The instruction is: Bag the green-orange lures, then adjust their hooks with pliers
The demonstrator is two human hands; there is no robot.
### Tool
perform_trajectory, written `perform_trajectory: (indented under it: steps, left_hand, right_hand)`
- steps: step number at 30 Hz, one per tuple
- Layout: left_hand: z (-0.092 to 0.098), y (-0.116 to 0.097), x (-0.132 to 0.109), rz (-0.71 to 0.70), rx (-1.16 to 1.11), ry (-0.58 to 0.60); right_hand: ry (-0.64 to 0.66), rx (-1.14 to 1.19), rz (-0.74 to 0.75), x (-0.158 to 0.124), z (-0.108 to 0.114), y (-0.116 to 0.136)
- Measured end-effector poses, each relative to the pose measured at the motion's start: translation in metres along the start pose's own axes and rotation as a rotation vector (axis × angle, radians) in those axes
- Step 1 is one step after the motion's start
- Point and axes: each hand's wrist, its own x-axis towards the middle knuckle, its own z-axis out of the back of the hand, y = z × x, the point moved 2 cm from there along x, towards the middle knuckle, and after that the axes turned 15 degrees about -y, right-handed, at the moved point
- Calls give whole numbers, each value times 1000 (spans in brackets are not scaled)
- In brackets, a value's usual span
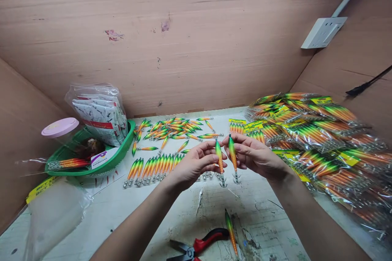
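Observation:
My left hand (196,161) pinches a green-and-orange squid jig (219,155) upright, its hooks pointing down. Close beside it, my right hand (257,155) grips a second squid jig (232,154) the same way, hooks down. Behind and left of my left hand stretches a neat row of squid jigs (153,167), partly hidden by that hand. Further back lies a loose pile of the same jigs (174,128). On the table below my hands, a single jig (230,228) lies next to red-and-black pliers (205,242).
Bagged jigs (324,134) are heaped on the right. To the left stands a green basket (131,130) holding packets (99,114) and a pink-lidded tub (60,127). Clear plastic bags (58,212) lie in front of it. A socket (324,32) is on the wall.

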Motion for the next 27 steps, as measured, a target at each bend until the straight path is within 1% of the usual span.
perform_trajectory:
  steps: [3, 8, 13, 18, 22, 27]
  left_hand:
    - [-2, 3, 1, -4, 0, 28]
    - [-7, 10, 9, 22, -14, 25]
    - [-14, 19, 32, 5, 87, -11]
    - [-23, 30, 48, -50, 201, 8]
    - [-28, 38, 55, -140, 474, -22]
    - [-26, 48, 70, -182, 798, -135]
  right_hand:
    - [-11, 6, -2, -1, 0, 0]
    - [-40, -20, -2, -4, 5, -3]
    - [-101, -86, -4, -6, 22, -8]
    - [-179, -161, -18, -6, 41, -16]
    - [-223, -211, -37, -5, 47, -19]
    - [-304, -354, -69, -1, 59, -31]
